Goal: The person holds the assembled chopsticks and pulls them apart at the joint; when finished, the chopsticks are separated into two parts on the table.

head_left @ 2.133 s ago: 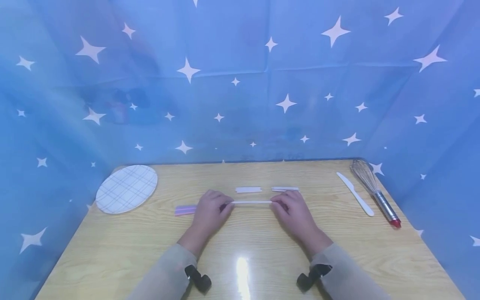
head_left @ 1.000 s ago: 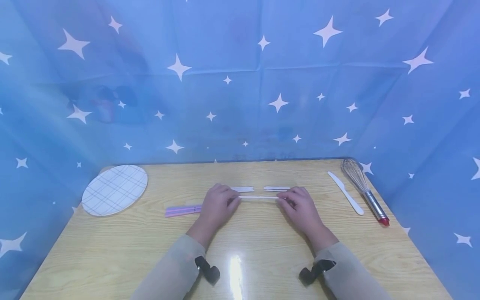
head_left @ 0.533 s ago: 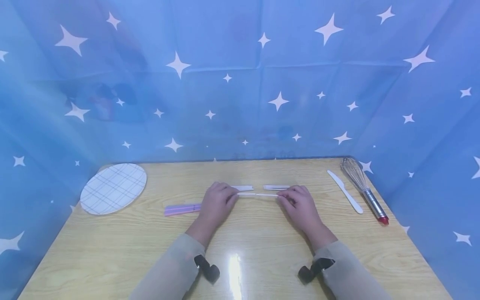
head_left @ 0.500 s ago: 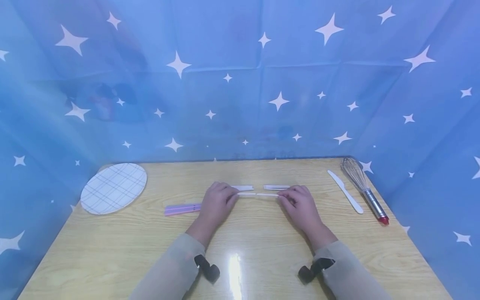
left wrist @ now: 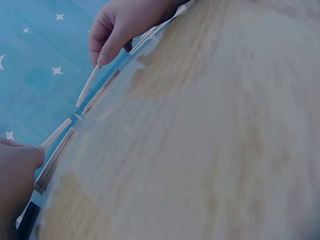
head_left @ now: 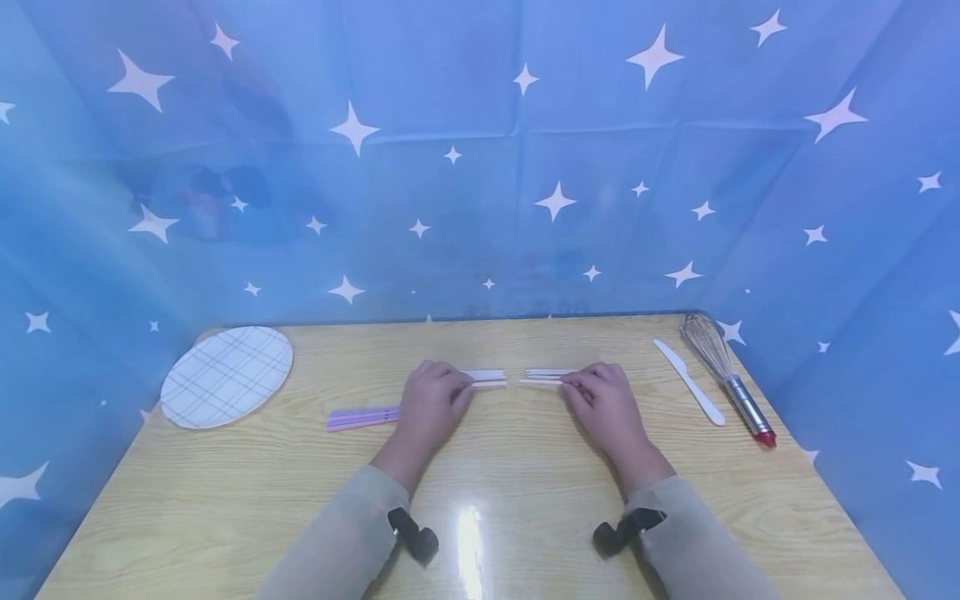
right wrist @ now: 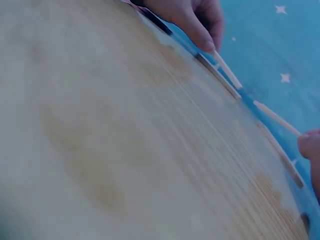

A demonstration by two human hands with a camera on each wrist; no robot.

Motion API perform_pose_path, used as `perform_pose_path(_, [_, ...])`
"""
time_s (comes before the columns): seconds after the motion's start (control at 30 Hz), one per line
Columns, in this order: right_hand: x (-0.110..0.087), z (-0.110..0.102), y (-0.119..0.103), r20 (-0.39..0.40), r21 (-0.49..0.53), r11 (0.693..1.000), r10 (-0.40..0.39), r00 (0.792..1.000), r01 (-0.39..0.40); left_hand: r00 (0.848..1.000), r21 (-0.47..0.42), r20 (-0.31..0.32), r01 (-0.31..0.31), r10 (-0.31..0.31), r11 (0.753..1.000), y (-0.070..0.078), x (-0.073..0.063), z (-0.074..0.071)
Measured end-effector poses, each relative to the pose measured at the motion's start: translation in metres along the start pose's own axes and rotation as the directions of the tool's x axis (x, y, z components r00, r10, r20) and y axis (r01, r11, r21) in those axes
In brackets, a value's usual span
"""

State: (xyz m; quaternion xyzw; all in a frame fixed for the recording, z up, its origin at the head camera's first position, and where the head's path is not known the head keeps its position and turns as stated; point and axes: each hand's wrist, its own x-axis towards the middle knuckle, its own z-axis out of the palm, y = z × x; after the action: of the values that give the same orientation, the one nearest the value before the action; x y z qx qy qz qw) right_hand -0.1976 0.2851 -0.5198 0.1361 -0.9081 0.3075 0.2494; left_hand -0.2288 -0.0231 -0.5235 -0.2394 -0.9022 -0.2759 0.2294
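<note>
Holding a slim white stick piece by its outer end, your left hand has thumb and fingers closed in a pinch. Your right hand pinches a matching white length the same way. The two lie nearly in line, inner ends facing across a small gap, so I'd judge the parting of this pair complete. Both wrist views show them raised off the table, so neither is laid down yet.

Just behind them, toward the far edge, rest a left white bundle and a right white bundle, also with a gap between. To my eye, that makes part of the work already done, with your two held pieces left to add. The wrist views are too dim and blurred for me to count what either bundle contains.

Beside your left hand, the pink and purple sticks lie together, partly hidden behind it and seemingly untouched. Farther out, the checked plate sits at the left edge, while the white knife and the whisk lie on your right, well apart from the work.
</note>
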Motion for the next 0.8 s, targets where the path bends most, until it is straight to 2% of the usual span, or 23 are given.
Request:
perform_pose_path(0.2, [0.003,-0.001,0.007,0.032,-0.031,0.999,0.032,0.999,-0.032,0.998,0.025,-0.048,-0.03,0.031,0.999,-0.002,0.0,0.001])
perform_pose_path(0.57, [0.003,0.003,0.012,0.039,-0.027,0.998,0.049,0.998,-0.048,1.0,0.053,0.004,0.012,-0.012,0.999,-0.003,0.001,0.002])
perform_pose_path(0.8, [0.004,0.003,0.015,0.023,-0.04,0.997,0.067,0.997,-0.066,1.0,0.075,-0.006,0.012,-0.012,0.997,-0.002,0.007,0.005])
